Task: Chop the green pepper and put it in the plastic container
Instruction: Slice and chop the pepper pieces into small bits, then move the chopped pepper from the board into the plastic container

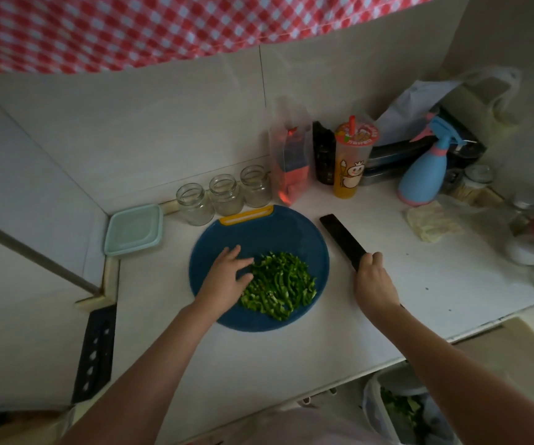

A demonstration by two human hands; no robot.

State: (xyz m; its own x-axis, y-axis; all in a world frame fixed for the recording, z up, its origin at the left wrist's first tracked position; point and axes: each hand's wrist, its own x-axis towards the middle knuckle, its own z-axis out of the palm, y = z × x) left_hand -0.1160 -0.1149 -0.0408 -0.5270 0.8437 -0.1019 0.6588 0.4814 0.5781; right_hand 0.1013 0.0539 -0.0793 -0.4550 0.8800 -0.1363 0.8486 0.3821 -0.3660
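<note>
Presently: cutting looks finished, transfer to the container pending

Head view, sole entry. Positions are by clock face from the middle of the board.

1. Round blue plastic cutting board [259, 232] with a yellow handle, on the white counter [291, 354].
2. Heap of chopped green pepper [280, 285], in short strips, on the board's near half toward 5 o'clock. None is seen in the container.
3. Left hand [228, 274], at 8 o'clock. The fingers are spread and straight, laid against the heap's left edge and gripping nothing.
4. Right hand [373, 277], at 3 o'clock and off the board. The fingers are wrapped around the handle of a dark-bladed kitchen knife [342, 240], whose blade points to 11 o'clock, just beside the board's rim.
5. Step in hand, as judged: gathering the cut pieces. The next move calls for bringing the container near and opening it, then sweeping or lifting the heap in without scatter.

Containers:
6. Pale green square plastic container [134, 234], at 10 o'clock in the counter's corner, apart from the board. It appears lidded, and its contents cannot be told.
7. Three clear glass jars [225, 194], at 11 to 12 o'clock, open-mouthed and apparently empty.
8. Printed plastic drink cup [352, 162] with a red straw, at 1 o'clock, holding orange liquid.
9. White lined bin [397, 409], at 5 o'clock below the counter's edge, holding green scraps.
</note>
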